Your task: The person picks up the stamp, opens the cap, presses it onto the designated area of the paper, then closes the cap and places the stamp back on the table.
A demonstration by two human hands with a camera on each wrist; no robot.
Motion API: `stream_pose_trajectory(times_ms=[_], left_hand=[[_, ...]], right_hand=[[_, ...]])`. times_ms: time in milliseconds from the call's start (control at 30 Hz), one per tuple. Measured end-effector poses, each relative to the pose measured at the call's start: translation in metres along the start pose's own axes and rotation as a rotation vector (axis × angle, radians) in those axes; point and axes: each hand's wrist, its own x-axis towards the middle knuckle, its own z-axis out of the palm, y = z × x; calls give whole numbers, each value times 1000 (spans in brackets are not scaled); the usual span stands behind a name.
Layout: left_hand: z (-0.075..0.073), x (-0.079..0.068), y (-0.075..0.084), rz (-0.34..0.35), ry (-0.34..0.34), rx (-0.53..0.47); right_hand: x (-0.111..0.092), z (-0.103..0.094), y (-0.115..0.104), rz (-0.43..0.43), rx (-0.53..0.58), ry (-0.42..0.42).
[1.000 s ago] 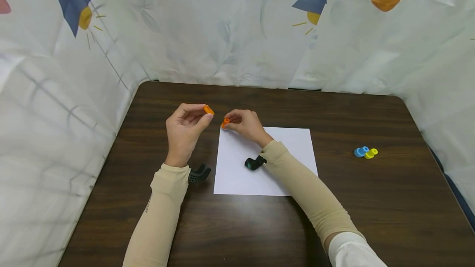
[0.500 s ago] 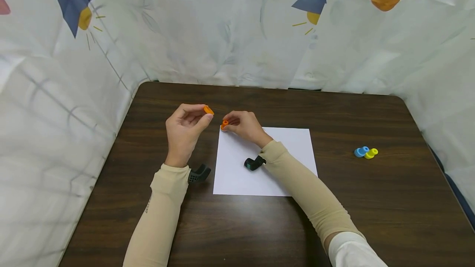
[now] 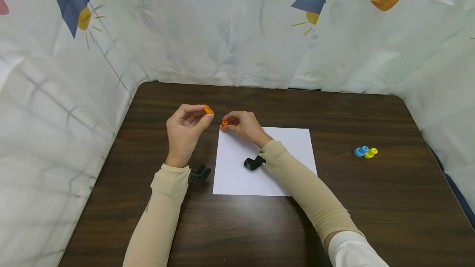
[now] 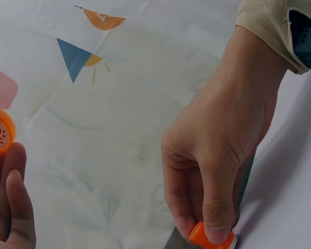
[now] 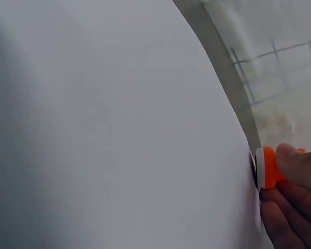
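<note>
My left hand pinches an orange stamp cap between thumb and fingers, raised left of the paper. In the left wrist view, the round face of this cap shows a printed pattern. With thumb and fingertips, my right hand grips a small orange stamp at the far left corner of the white paper. Seen from the right wrist, the stamp has its pale base right at the paper's surface; its stamping face is hidden.
A blue stamp and a yellow stamp lie side by side on the dark wooden table, right of the paper. A printed white curtain hangs behind and along the sides.
My right hand and the orange stamp have shifted slightly down and left onto the paper's corner. The left hand has stayed in place with the cap.
</note>
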Motion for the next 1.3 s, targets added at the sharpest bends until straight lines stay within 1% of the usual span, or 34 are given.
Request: stream_pose_trajectory(times_ms=[200,400,567,867,1300], left_hand=[[1,-1,0,-7,1,8],[2,-1,-1,-18,4,15],[2,-2,-2,-27,9,19],[2,-2,-5,-24,5,30],[3,-3,-1,-15,12,24]], right_hand=[[0,0,-2,-21,-40,-18],[0,0,-3,-32,-73,-10],[0,1,-2,-48,-113,-18],[3,-2,-6,-95,-156,-32],[4,-6,-18,-26,-207,-64]])
